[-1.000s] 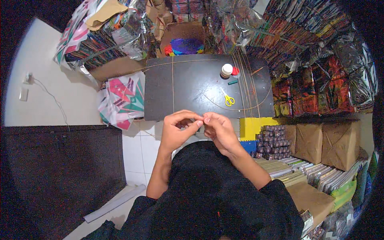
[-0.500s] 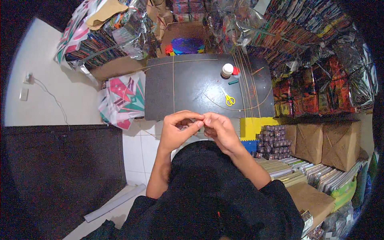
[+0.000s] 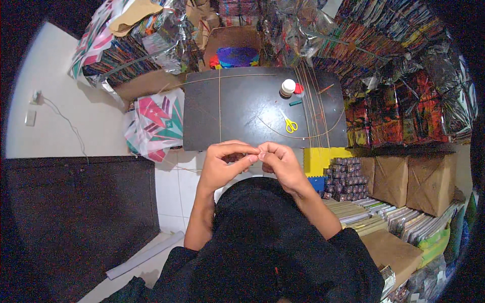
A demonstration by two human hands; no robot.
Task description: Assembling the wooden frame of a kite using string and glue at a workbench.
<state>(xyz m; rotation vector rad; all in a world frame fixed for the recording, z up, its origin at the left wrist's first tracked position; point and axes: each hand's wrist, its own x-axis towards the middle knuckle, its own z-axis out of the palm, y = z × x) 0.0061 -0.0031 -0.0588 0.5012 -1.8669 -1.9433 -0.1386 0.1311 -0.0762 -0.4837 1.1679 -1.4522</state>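
My left hand (image 3: 225, 164) and my right hand (image 3: 279, 161) meet fingertip to fingertip just in front of the near edge of a dark board (image 3: 242, 118). Both pinch something very small and thin between thumb and forefinger; it is too small to make out, perhaps a thread. On the board a thin stick (image 3: 220, 106) runs lengthwise, crossed by another stick (image 3: 227, 78) near the far edge. A curved stick (image 3: 303, 135) bends across the right half, beside yellow-handled scissors (image 3: 290, 124).
A white glue bottle (image 3: 287, 88) and a bundle of thin sticks (image 3: 310, 101) lie at the board's right side. Colourful paper stacks and foil packs surround it. A patterned kite (image 3: 154, 123) leans at left. Brown wrapped parcels (image 3: 404, 177) and small spools (image 3: 346, 177) stand at right.
My hands have stayed pressed together at the same spot; only the fingers have shifted slightly. Nothing on the board has moved.
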